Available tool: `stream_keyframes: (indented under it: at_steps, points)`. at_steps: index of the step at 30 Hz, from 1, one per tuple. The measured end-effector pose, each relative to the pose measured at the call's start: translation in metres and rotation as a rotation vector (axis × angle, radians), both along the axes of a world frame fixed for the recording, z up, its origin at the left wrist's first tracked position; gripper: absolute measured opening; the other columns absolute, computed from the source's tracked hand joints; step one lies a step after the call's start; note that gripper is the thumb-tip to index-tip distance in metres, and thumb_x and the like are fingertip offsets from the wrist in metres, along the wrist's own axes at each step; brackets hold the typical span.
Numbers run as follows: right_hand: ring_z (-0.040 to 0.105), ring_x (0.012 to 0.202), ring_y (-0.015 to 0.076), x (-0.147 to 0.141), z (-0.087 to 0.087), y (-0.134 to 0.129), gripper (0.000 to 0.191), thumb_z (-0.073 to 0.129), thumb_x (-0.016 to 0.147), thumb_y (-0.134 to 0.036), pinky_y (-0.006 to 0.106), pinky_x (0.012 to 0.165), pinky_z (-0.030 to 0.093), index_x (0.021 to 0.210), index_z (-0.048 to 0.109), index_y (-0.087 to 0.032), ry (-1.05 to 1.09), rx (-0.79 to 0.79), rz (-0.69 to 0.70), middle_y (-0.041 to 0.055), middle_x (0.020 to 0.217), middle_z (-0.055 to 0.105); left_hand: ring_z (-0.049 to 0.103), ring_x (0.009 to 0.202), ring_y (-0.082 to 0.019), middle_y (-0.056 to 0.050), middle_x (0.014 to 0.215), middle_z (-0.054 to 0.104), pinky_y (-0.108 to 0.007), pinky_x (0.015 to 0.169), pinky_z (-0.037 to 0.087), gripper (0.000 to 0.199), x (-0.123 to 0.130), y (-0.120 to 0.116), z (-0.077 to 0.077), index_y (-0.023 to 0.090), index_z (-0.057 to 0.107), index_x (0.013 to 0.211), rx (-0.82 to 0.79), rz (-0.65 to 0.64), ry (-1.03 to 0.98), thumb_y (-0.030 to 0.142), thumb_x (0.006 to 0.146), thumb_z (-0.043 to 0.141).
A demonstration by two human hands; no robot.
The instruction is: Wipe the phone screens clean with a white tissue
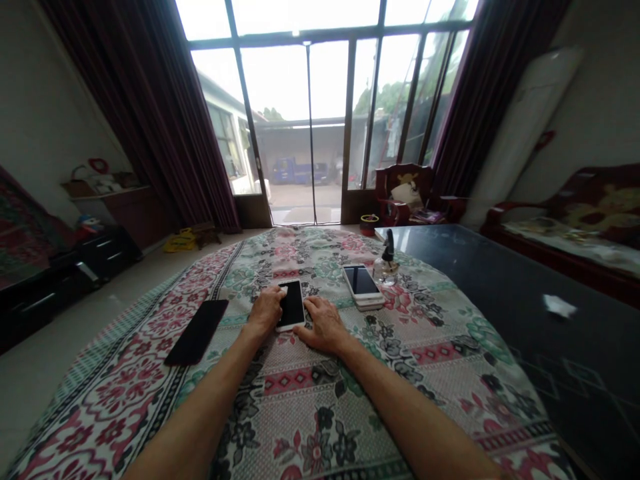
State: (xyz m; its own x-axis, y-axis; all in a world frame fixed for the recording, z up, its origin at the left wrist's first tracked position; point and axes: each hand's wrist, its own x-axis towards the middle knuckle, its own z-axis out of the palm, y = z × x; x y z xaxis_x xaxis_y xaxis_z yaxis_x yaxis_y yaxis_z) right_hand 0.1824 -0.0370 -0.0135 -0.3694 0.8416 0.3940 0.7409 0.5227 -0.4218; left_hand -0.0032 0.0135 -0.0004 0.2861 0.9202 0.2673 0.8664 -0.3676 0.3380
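A white-framed smartphone (293, 308) lies face up on the flowered tablecloth, its black screen showing. My left hand (267, 308) is closed on a small white wipe (284, 290), pressed to the upper left of the screen; whether it is cloth or tissue I cannot tell. My right hand (323, 323) holds the phone by its lower right corner, fingers along the right side and thumb at the bottom edge. To the right, more white phones (363, 283) lie stacked. Behind them stands a clear spray bottle (386, 270) with a black trigger head. At left lies a black phone-like slab (197, 332).
The patterned tablecloth (320, 380) covers a rounded table. A dark glossy table (510, 307) adjoins it on the right, with a crumpled white tissue (559, 307) on it. Beyond are a wooden armchair (406, 193), a small basket (369, 223) and glass doors.
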Motion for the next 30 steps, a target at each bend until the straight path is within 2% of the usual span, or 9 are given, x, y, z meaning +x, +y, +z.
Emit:
stream_keyframes:
  at_steps: [2, 5, 9, 12, 15, 18, 23, 26, 30]
  points:
    - [0.051, 0.116, 0.0284, 0.000, -0.001, 0.000, 0.050, 0.067, 0.078, -0.044, 0.043, 0.100, 0.037, 0.118, 0.058, -0.016, 0.007, -0.001, -0.002, 0.0133, 0.124, 0.058, 0.059, 0.106, -0.023, -0.010, 0.108, 0.068, -0.036, 0.097, 0.044, 0.035, 0.008, -0.012, -0.002, 0.017, 0.070, 0.097, -0.001, -0.035, 0.029, -0.001, 0.076, 0.049]
    - [0.051, 0.116, 0.0282, 0.000, -0.004, 0.001, 0.048, 0.068, 0.077, -0.043, 0.042, 0.100, 0.038, 0.116, 0.058, -0.017, 0.026, 0.006, -0.013, 0.0127, 0.121, 0.059, 0.058, 0.105, -0.023, -0.009, 0.109, 0.066, -0.036, 0.096, 0.044, 0.031, 0.015, -0.036, -0.005, 0.018, 0.068, 0.102, 0.020, -0.164, 0.113, 0.005, 0.077, 0.057]
    - [0.051, 0.116, 0.0284, 0.000, -0.006, 0.003, 0.044, 0.066, 0.076, -0.036, 0.041, 0.099, 0.039, 0.114, 0.058, -0.015, 0.028, 0.015, -0.017, 0.0138, 0.121, 0.059, 0.058, 0.101, -0.022, -0.006, 0.101, 0.065, -0.037, 0.096, 0.045, 0.024, 0.011, -0.060, -0.002, 0.020, 0.067, 0.091, 0.057, -0.298, 0.102, 0.005, 0.078, 0.054]
    - [0.051, 0.115, 0.0280, -0.001, -0.004, 0.002, 0.042, 0.065, 0.077, -0.037, 0.041, 0.098, 0.039, 0.113, 0.058, -0.016, 0.031, 0.015, -0.011, 0.0135, 0.119, 0.059, 0.059, 0.102, -0.021, -0.006, 0.104, 0.066, -0.037, 0.096, 0.046, 0.031, 0.006, -0.059, 0.002, 0.021, 0.068, 0.096, 0.087, -0.394, 0.061, 0.004, 0.080, 0.049]
    - [0.051, 0.115, 0.0281, 0.000, 0.000, 0.000, 0.047, 0.066, 0.077, -0.040, 0.042, 0.099, 0.038, 0.117, 0.056, -0.016, 0.028, 0.006, -0.002, 0.0128, 0.119, 0.059, 0.058, 0.108, -0.021, -0.006, 0.113, 0.066, -0.037, 0.099, 0.045, 0.042, 0.003, -0.041, 0.001, 0.022, 0.068, 0.106, 0.094, -0.415, 0.033, 0.000, 0.077, 0.048]
    - [0.050, 0.115, 0.0282, 0.000, 0.001, -0.001, 0.049, 0.065, 0.078, -0.039, 0.043, 0.099, 0.037, 0.120, 0.054, -0.019, 0.008, -0.002, 0.000, 0.0121, 0.120, 0.058, 0.060, 0.108, -0.019, -0.005, 0.115, 0.067, -0.035, 0.098, 0.046, 0.049, 0.005, -0.015, -0.004, 0.023, 0.069, 0.110, 0.086, -0.386, -0.017, -0.002, 0.073, 0.049]
    - [0.048, 0.119, 0.0299, 0.000, -0.001, 0.000, 0.051, 0.065, 0.079, -0.043, 0.044, 0.102, 0.036, 0.123, 0.054, -0.018, -0.014, -0.010, -0.002, 0.0141, 0.126, 0.055, 0.065, 0.100, -0.020, -0.006, 0.105, 0.072, -0.032, 0.091, 0.050, 0.043, 0.004, 0.020, -0.007, 0.020, 0.074, 0.100, 0.081, -0.226, -0.052, -0.001, 0.075, 0.047]
    - [0.048, 0.120, 0.0303, 0.000, -0.001, 0.000, 0.052, 0.064, 0.080, -0.044, 0.045, 0.102, 0.036, 0.124, 0.054, -0.018, -0.013, -0.007, -0.005, 0.0139, 0.128, 0.055, 0.065, 0.103, -0.021, -0.006, 0.108, 0.072, -0.032, 0.094, 0.050, 0.046, -0.001, 0.030, -0.009, 0.020, 0.075, 0.101, 0.094, -0.125, -0.078, -0.002, 0.074, 0.044]
    - [0.049, 0.117, 0.0294, -0.001, 0.000, 0.000, 0.051, 0.063, 0.080, -0.045, 0.044, 0.100, 0.037, 0.123, 0.054, -0.019, -0.017, -0.022, -0.019, 0.0126, 0.126, 0.057, 0.061, 0.113, -0.020, -0.005, 0.117, 0.070, -0.031, 0.100, 0.047, 0.051, -0.006, 0.032, -0.012, 0.021, 0.072, 0.109, 0.104, -0.002, -0.091, -0.002, 0.075, 0.043]
